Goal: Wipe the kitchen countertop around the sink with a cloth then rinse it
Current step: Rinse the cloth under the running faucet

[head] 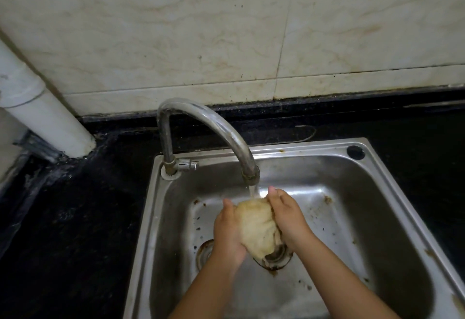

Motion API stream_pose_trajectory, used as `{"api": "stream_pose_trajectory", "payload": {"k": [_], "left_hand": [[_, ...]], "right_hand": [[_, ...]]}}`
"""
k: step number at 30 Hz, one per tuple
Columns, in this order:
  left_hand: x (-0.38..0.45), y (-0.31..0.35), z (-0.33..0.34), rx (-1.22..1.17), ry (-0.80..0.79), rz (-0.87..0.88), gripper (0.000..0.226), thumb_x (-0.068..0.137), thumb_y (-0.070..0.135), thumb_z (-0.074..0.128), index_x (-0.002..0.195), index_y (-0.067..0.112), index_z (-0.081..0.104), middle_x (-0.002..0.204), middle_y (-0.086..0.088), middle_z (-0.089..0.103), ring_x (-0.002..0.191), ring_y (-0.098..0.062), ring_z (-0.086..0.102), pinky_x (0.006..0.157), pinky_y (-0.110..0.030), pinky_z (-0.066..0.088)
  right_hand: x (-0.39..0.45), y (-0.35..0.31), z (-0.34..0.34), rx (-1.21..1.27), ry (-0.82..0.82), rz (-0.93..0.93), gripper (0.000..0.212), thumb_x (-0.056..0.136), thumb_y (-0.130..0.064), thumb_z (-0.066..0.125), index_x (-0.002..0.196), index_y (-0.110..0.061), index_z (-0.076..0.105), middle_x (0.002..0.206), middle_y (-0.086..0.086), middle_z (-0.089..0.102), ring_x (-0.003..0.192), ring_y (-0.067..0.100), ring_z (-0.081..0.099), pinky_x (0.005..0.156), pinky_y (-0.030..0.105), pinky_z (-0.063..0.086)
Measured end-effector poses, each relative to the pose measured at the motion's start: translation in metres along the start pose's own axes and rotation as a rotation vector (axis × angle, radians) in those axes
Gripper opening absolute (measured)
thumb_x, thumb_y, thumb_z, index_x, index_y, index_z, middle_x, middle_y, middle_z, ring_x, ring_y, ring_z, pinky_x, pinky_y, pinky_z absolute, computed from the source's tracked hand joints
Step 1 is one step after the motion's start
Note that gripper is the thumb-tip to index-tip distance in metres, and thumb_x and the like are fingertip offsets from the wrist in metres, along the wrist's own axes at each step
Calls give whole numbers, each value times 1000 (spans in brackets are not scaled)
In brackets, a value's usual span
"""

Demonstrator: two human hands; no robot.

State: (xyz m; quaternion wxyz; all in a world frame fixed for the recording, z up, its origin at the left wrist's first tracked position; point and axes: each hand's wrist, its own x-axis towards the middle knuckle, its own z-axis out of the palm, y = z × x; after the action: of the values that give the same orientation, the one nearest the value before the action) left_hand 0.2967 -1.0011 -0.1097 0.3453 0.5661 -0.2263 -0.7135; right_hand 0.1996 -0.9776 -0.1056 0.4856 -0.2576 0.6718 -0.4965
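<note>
Head view, looking down: left hand (227, 230) pressed flat against the left side of the cloth (256, 225), fingers straight and pointing away toward the tap, palm cupping the bundle. Right hand (285, 215) on the opposite side, fingers bent over the cloth's upper right edge and gripping it, thumb side uppermost. Both hands close together, with only the cloth between them. Cloth pale yellow and brown-stained, bunched into a lump, wet, its lower end hanging down just above the drain (274, 259). Held inside the sink (392, 193), over the middle of the basin and directly under the tap's mouth.

Thin stream of water (253, 190) falling from the spout onto the top of the cloth, between the fingertips of the two hands. Curved metal faucet (214, 122) rising from the sink's back left corner and arching forward to the right, small lever (188, 165) at its base pointing right. Basin of stainless steel, marked with brown spots and crumbs, rust-coloured ring round the drain. Round hole (355, 152) in the sink's back right corner.

Black countertop (63, 230) surrounding the sink on the left, back and right. White pipe (37, 107) coming down at a slant to the counter at the far left. Cream marbled wall tiles (176, 29) behind, grime along the joint with the counter.
</note>
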Motion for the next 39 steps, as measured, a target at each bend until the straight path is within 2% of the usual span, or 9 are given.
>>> {"api": "stream_pose_trajectory", "payload": {"k": [3, 9, 16, 20, 23, 29, 34, 36, 39], "left_hand": [[1, 6, -9, 8, -24, -10, 52, 92, 48, 37, 85, 2, 62, 87, -19, 69, 81, -32, 66, 80, -45, 53], [4, 7, -24, 124, -221, -11, 23, 83, 22, 56, 92, 3, 65, 82, -12, 73, 77, -26, 70, 67, -35, 56], [3, 12, -20, -94, -83, 64, 21, 94, 21, 43, 88, 7, 58, 81, -12, 66, 72, -23, 64, 58, -33, 55], [-4, 17, -24, -230, -58, 38, 16, 93, 21, 46, 87, 12, 57, 88, -13, 61, 81, -27, 59, 79, -44, 47], [-5, 22, -35, -282, -101, 0, 17, 92, 20, 46, 87, 10, 59, 90, -14, 61, 85, -29, 57, 87, -48, 41], [-5, 29, -49, -79, -247, -239, 57, 90, 32, 42, 47, 4, 67, 51, -9, 64, 44, -20, 64, 45, -25, 51], [7, 21, -43, 351, -305, -319, 46, 79, 54, 47, 85, 9, 60, 62, -8, 67, 58, -18, 64, 53, -24, 49], [13, 16, -36, 401, -321, -351, 55, 86, 58, 36, 105, 13, 61, 83, -14, 70, 80, -24, 66, 66, -30, 50], [13, 12, -27, 316, -318, -372, 52, 83, 51, 48, 107, 9, 67, 103, -15, 69, 99, -27, 63, 85, -35, 50]], "right_hand": [[-6, 0, -10, 217, -159, 47, 21, 94, -15, 46, 78, -7, 57, 69, 3, 63, 64, 13, 63, 59, 23, 51], [-9, 2, -15, 245, -192, -9, 22, 93, -8, 45, 92, -15, 65, 89, 4, 68, 87, 17, 63, 76, 27, 54], [-11, 14, -18, 53, -276, 150, 48, 84, -2, 62, 123, -23, 43, 99, 5, 59, 94, 17, 60, 81, 23, 49], [-14, 21, -26, -125, -368, 231, 19, 74, 7, 66, 81, -11, 62, 82, 5, 63, 78, 16, 58, 72, 20, 47], [-11, 23, -26, -81, -258, 220, 20, 83, 5, 55, 71, -12, 55, 76, 5, 57, 79, 17, 54, 71, 23, 45], [-12, 9, -16, 204, -188, 62, 25, 94, 4, 38, 77, -10, 49, 72, 6, 54, 69, 16, 53, 64, 26, 46], [-14, 6, -4, -131, -231, -107, 22, 98, -13, 38, 95, -32, 47, 80, -1, 54, 79, 11, 54, 69, 21, 47], [-14, 7, -2, -192, -238, -141, 23, 99, -17, 34, 96, -37, 45, 85, -1, 56, 85, 13, 56, 77, 26, 48], [-15, 5, -2, -227, -196, -214, 24, 100, -16, 30, 93, -34, 45, 83, -3, 54, 79, 10, 53, 75, 24, 45]]}}
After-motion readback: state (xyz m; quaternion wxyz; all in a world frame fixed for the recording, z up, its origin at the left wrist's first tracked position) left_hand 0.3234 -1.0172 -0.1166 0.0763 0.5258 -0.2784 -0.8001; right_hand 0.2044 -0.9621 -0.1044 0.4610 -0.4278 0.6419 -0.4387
